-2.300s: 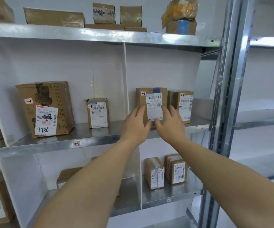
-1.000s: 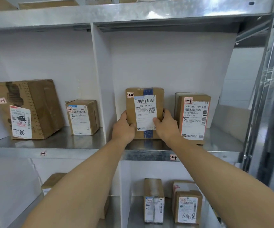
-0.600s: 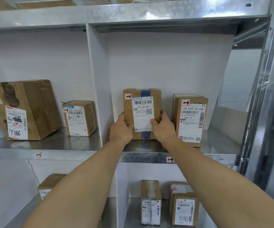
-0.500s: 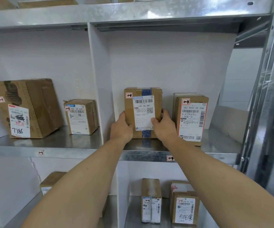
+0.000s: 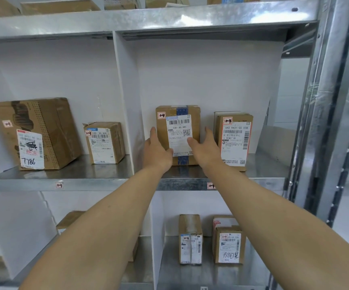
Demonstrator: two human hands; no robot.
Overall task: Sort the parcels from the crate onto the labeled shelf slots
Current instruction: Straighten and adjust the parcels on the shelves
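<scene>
A small brown parcel [image 5: 179,122] with a white barcode label and blue tape stands upright on the middle metal shelf [image 5: 263,172], in the slot right of the white divider [image 5: 125,105]. A red-and-white slot tag [image 5: 210,185] sits on the shelf edge below it. My left hand [image 5: 155,150] lies along the parcel's left side with straight fingers. My right hand [image 5: 205,148] lies at its right front, fingers straight, thumb over the label's lower edge. Neither hand is curled round it.
A second labelled parcel [image 5: 234,141] stands close to the right. In the left slot stand a big box marked 7786 [image 5: 35,132] and a small parcel [image 5: 104,143]. Two parcels [image 5: 190,239] [image 5: 229,243] stand on the lower shelf. A steel upright [image 5: 320,101] bounds the right side.
Both hands have loosened from gripping the parcel's sides; the fingers are now straight. The parcel stands in the same spot on the shelf.
</scene>
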